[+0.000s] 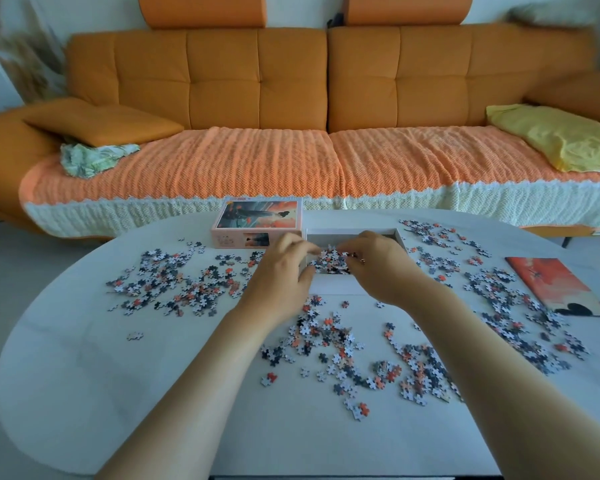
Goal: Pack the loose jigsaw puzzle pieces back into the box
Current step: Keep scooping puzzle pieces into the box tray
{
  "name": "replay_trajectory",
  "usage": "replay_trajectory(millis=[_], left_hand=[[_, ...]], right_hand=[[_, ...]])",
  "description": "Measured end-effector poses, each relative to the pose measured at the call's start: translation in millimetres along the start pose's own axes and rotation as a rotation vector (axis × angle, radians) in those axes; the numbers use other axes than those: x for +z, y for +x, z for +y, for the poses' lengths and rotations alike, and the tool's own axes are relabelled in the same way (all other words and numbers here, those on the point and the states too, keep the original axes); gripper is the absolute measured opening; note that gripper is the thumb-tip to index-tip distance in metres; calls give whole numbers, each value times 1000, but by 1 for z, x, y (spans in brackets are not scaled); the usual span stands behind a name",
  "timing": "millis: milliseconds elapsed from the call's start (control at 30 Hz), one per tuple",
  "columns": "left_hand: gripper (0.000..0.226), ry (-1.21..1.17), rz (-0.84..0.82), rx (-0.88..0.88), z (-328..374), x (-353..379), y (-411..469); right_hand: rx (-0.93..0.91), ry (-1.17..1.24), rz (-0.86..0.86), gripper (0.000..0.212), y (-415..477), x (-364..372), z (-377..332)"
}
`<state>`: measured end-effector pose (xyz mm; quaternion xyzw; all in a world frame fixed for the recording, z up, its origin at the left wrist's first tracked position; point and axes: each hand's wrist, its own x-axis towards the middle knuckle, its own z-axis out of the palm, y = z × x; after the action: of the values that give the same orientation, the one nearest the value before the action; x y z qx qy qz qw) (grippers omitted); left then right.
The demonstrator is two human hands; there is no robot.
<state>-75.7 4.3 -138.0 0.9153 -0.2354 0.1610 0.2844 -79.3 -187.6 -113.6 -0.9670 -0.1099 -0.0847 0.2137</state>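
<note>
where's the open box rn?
Head view, far centre of the table: open white box sits right of the pink printed box, under the left hand and right hand.

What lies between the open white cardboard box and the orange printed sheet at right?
Scattered loose jigsaw puzzle pieces on the white oval table, per the head view.

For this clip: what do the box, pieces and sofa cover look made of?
Box: matte white cardboard, judging by its thin straight walls. Pieces: probably printed card, flat with pale undersides. Sofa cover: knitted or woven fabric, with a ribbed texture and a pale scalloped trim.
</note>
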Motion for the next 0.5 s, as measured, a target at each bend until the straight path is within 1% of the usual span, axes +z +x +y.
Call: replay_trajectory(millis=[67,100,167,267,333,433,500], left_hand=[[21,28,-6,-84,-6,-3,-9],[22,41,-38,-137,-10,-3,-14],[29,97,-141,-212,-16,-3,-23],[42,147,-297,-208,-19,-4,-35],[46,97,-328,-185,-17,-4,-42],[41,26,-349,-140,-6,-6,-49],[35,-17,-364,-128,0,-9,-53]], right_hand=[[-64,29,61,28,-4,-3,-5],[-98,42,60,27,-7,-5,-9],[-159,34,-11,25,-16,-8,-20],[-176,-18,-196,27,-31,-2,-31],[-143,-80,-295,34,-38,8,-34],[-133,-153,-376,48,-47,21,-36],[-157,-158,-409,49,-50,23,-39]])
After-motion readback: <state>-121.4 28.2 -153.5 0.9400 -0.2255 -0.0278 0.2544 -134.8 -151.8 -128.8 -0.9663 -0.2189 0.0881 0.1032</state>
